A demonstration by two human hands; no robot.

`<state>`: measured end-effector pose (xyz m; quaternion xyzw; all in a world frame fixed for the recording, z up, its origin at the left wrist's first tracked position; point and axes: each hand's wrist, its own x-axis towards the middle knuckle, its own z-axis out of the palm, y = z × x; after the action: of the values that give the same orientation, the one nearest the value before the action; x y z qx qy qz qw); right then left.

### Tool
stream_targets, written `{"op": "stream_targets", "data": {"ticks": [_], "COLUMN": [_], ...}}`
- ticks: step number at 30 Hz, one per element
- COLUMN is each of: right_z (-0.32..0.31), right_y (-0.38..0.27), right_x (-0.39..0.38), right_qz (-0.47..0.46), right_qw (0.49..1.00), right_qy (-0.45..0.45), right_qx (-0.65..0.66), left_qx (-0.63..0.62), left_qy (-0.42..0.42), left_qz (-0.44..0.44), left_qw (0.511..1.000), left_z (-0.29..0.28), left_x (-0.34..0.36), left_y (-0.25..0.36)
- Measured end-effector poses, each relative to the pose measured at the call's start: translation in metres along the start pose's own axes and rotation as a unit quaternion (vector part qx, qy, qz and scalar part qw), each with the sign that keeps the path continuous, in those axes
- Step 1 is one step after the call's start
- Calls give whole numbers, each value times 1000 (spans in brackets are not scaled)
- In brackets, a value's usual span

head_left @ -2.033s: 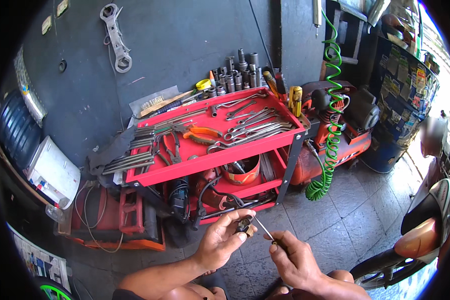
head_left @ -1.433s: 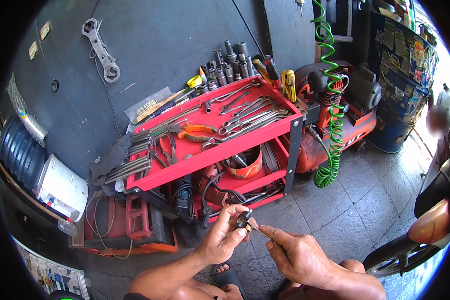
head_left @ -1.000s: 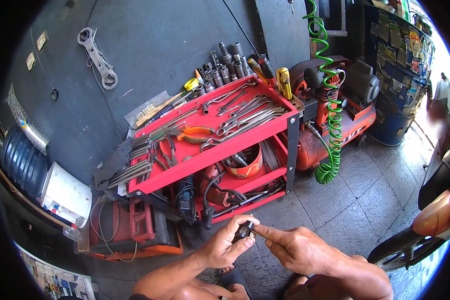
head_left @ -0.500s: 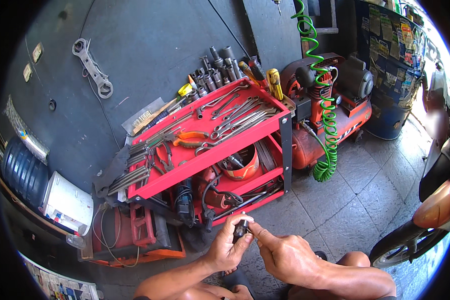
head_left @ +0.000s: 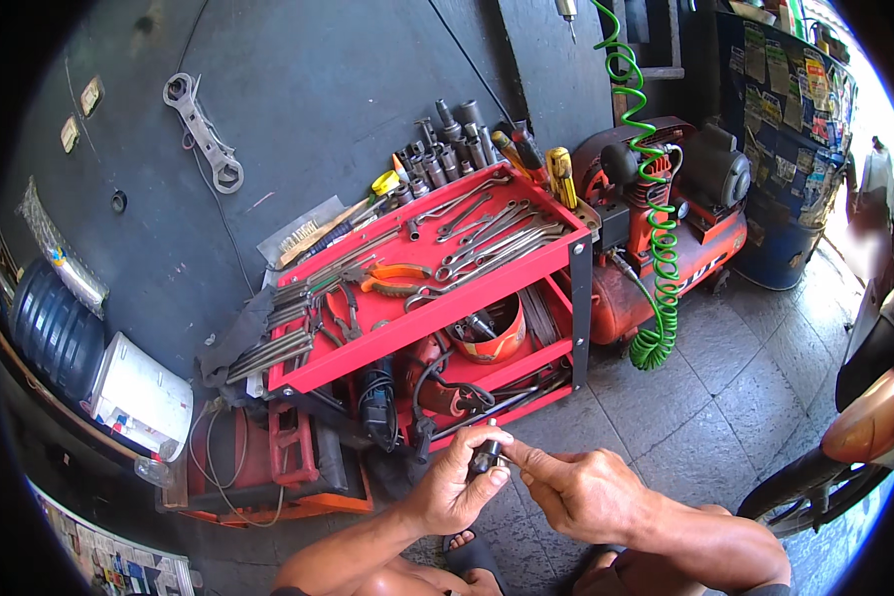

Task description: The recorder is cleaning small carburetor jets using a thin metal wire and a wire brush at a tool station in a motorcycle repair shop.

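Observation:
My left hand (head_left: 454, 485) pinches a small dark metal part (head_left: 486, 458) between thumb and fingers, low in the middle of the view. My right hand (head_left: 578, 489) meets it from the right, its fingertips touching the same part. Both hands hover over the grey stone floor, just in front of the lower shelf of a red tool cart (head_left: 437, 328). What the part is exactly stays too small to tell.
The cart's top tray holds several wrenches, orange-handled pliers (head_left: 392, 280), sockets and screwdrivers. An orange air compressor (head_left: 666, 248) with a green coiled hose (head_left: 656, 228) stands to its right. A motorbike (head_left: 864, 417) is at the right edge, a blue drum (head_left: 55, 333) and white canister (head_left: 139, 392) on the left.
My hands have closed together around the small part, the thin rod seen earlier in my right hand no longer showing. The view has shifted slightly, moving the cart upward and rightward in frame.

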<state>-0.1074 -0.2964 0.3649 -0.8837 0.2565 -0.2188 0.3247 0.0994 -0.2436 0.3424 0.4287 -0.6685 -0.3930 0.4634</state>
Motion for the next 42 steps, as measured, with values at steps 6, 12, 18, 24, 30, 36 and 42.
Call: {"op": "stream_targets", "data": {"ticks": [6,12,18,24,30,36,42], "right_z": [3,4,-13,14,17,17,22], "right_y": [-10,-16,7,2,-5,-12,-8], "right_x": [-3,-2,0,15,16,16,17], "right_qz": [34,61,75,87,99,98,12], "right_qw": [998,996,994,833,916,973,979], "right_qy": [57,68,-14,44,84,106,151], "right_qx": [2,-18,78,545,379,182,135], "left_qx": [50,70,-318,-356,-205,-92,-142], "left_qy": [27,65,10,-24,59,99,92], "left_qz": [31,62,-37,-72,-76,-21,-73], "left_qw": [998,993,947,931,974,991,983], "left_z": [4,6,-5,5,10,10,8], "left_x": [6,6,2,7,6,9,7], "left_y": [-1,-2,0,4,12,12,14]}}
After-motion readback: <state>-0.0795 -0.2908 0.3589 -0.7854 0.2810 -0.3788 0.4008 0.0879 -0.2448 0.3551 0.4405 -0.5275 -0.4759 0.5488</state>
